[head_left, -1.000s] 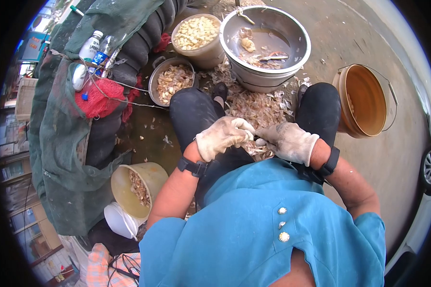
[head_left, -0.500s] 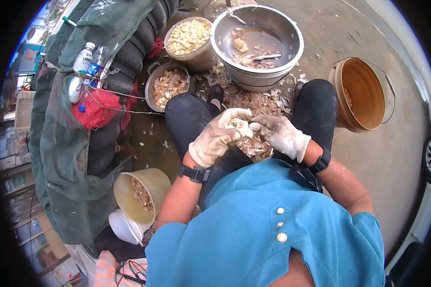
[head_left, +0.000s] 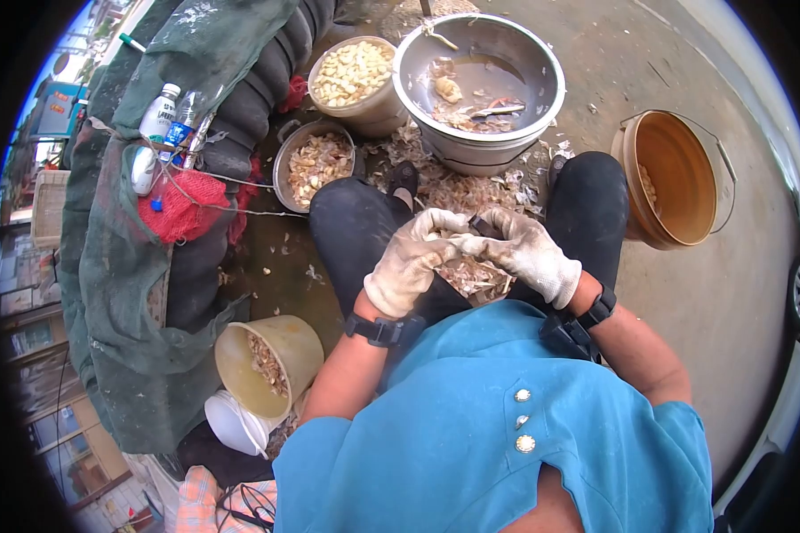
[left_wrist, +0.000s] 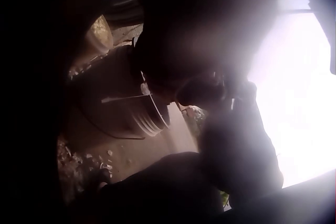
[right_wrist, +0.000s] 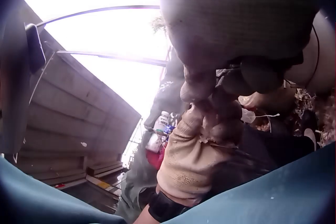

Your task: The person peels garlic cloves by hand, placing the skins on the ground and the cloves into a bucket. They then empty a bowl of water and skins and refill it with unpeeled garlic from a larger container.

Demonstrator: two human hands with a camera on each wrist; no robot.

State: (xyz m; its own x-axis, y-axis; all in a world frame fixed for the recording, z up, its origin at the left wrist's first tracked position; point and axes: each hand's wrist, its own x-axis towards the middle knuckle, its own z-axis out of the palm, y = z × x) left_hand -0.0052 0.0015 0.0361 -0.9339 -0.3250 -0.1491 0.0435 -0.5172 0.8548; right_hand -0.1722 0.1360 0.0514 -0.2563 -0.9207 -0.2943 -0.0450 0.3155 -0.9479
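Both gloved hands meet above the lap in the head view. The left hand [head_left: 411, 264] has its fingers curled round a small pale piece [head_left: 442, 234], mostly hidden by the glove. Touching it, the right hand [head_left: 535, 258] grips a small dark object [head_left: 484, 227] between thumb and fingers; its shape is unclear. In the right wrist view the left hand [right_wrist: 190, 167] lies below the right hand [right_wrist: 236, 24], fingertips together, with pale flakes at them. The left wrist view is too dark to show the held things. Papery peelings [head_left: 477, 277] lie under the hands.
Ahead stand a metal basin [head_left: 549, 99] with murky water, a tub of pale cloves [head_left: 354, 73] and a pot of unpeeled pieces [head_left: 318, 165]. An orange bucket [head_left: 676, 178] stands right; a tilted yellowish bucket [head_left: 299, 348] left. Netting [head_left: 116, 293] covers tyres at the left.
The left hand's spread fingers have closed in and the two hands have come together. A dark object now shows in the right hand. The buckets and basin have stayed in place.
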